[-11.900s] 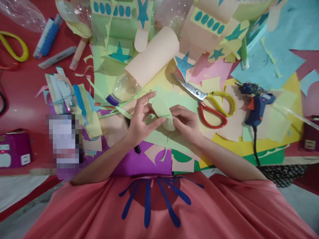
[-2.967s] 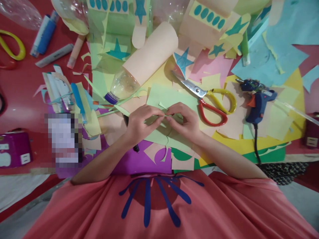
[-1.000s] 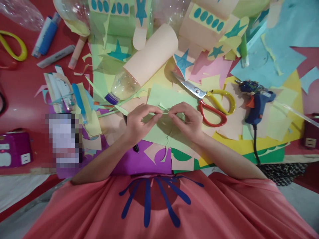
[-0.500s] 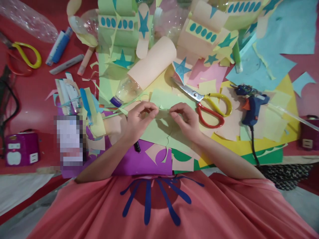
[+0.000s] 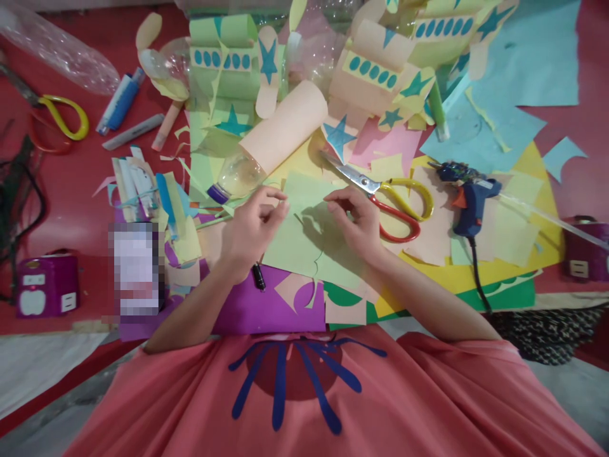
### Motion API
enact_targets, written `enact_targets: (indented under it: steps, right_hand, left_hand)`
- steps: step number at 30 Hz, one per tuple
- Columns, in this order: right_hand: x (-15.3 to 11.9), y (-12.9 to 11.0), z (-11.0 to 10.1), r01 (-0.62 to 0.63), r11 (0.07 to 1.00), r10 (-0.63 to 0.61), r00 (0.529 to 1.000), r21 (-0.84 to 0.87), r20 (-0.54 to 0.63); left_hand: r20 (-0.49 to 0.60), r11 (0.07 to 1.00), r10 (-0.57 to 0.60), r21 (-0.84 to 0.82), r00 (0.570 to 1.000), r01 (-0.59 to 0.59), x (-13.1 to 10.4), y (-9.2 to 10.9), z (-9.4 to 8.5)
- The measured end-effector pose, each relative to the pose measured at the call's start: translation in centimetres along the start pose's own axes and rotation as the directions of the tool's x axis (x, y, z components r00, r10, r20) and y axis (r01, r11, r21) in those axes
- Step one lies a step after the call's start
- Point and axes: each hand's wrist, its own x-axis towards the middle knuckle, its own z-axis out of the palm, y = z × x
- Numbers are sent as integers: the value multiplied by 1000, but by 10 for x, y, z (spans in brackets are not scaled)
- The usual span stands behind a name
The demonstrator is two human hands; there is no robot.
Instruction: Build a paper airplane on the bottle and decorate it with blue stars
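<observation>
My left hand (image 5: 254, 231) hovers above a pale green paper sheet (image 5: 290, 247), thumb and index fingertips drawn close together. Facing it, my right hand (image 5: 356, 222) has thumb and index in a similar pinch. Whatever lies between the fingertips of either hand is too small or pale to make out. Just right of my right hand lie scissors (image 5: 373, 184) with one yellow and one red handle. Beyond my left hand, a clear plastic bottle (image 5: 240, 174) wrapped in a peach paper tube (image 5: 288, 127) lies on its side. A black pen (image 5: 258, 277) shows below my left wrist.
A blue glue gun (image 5: 471, 206) with its cord lies to the right. Markers (image 5: 136, 181) and a phone (image 5: 136, 270) are at left, near a second pair of scissors (image 5: 64, 117). Decorated paper-and-bottle pieces (image 5: 221, 60) stand at the back; paper scraps cover the table.
My hands have moved further apart. The thin pale green strip that stretched between my fingertips can no longer be made out. The whole view has shifted slightly.
</observation>
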Motion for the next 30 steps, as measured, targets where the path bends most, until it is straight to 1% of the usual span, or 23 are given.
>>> enact_targets:
  steps: [1,2,3,4,6,7,8,9,10,11,12,14,16,17,19,20,21,22,25,26,27,29,30]
  right_hand:
    - [2,0,-1,-10,1000,10,1000,6,-28]
    - [4,0,-2,-14,1000,14,998,16,-57]
    - [6,-2,-4,-10,1000,12,996,26,-86]
    - [7,-3,-7,0,999,5,993,38,-115]
    - [9,-9,-18,17,999,-10,987,44,-158]
    - [8,-12,-26,17,999,-11,986,38,-164]
    - [6,-15,-36,-5,1000,6,989,6,-149]
    - [3,-17,-47,-32,997,24,992,-64,-124]
    - [-2,-19,-60,-69,987,53,992,-142,-116]
    - [-7,-20,-74,-103,970,74,988,-221,-134]
    - [-13,-19,-89,-149,939,95,979,-311,-181]
    - [-25,-15,-118,-294,842,148,932,-453,-331]
    - [-37,-8,-142,-441,713,194,872,-546,-450]
    - [-42,-4,-152,-510,651,213,833,-562,-510]
    - [-49,2,-165,-607,573,266,773,-550,-576]
    - [-52,4,-168,-646,557,316,746,-522,-586]
    - [-53,5,-169,-675,547,358,723,-494,-591]
    - [-52,6,-169,-695,542,389,706,-472,-592]
    - [-44,5,-166,-724,536,420,674,-433,-607]
    - [-40,5,-165,-741,528,440,657,-415,-612]
    - [-35,5,-165,-764,517,468,631,-387,-619]
    - [-26,5,-165,-796,514,515,585,-320,-627]
    - [-22,5,-165,-800,532,526,568,-276,-633]
  left_hand:
    - [-71,995,79,65,994,-75,2,2,-6]
    - [-155,980,169,133,973,-149,4,4,-13]
    - [-244,952,258,227,935,-203,8,4,-21]
    - [-301,914,348,319,888,-250,13,4,-30]
    - [-267,828,422,503,866,-249,22,0,-47]
    - [-232,795,407,567,883,-218,26,-3,-54]
    - [-189,795,326,585,926,-161,28,-5,-59]
    - [-152,802,227,590,962,-96,30,-7,-63]
    - [-128,797,146,602,981,-40,30,-8,-65]
    - [-113,787,74,616,991,11,29,-8,-65]
    - [-111,770,26,636,993,51,28,-7,-65]
    - [-121,729,-4,679,993,86,23,-3,-61]
    - [-135,711,37,699,990,69,17,2,-58]
    - [-136,713,81,700,987,38,13,4,-57]
    - [-130,700,233,711,964,-74,3,6,-54]
    - [-110,684,312,715,944,-144,-3,6,-52]
    - [-57,669,387,704,920,-238,-10,6,-49]
    - [-38,663,406,700,913,-266,-17,6,-46]
    - [19,635,377,723,926,-273,-41,7,-34]
    - [43,630,362,725,931,-278,-47,8,-31]
    - [70,624,372,719,926,-305,-53,9,-28]
    - [81,633,383,703,920,-326,-59,10,-27]
    - [66,656,388,681,919,-326,-60,10,-27]
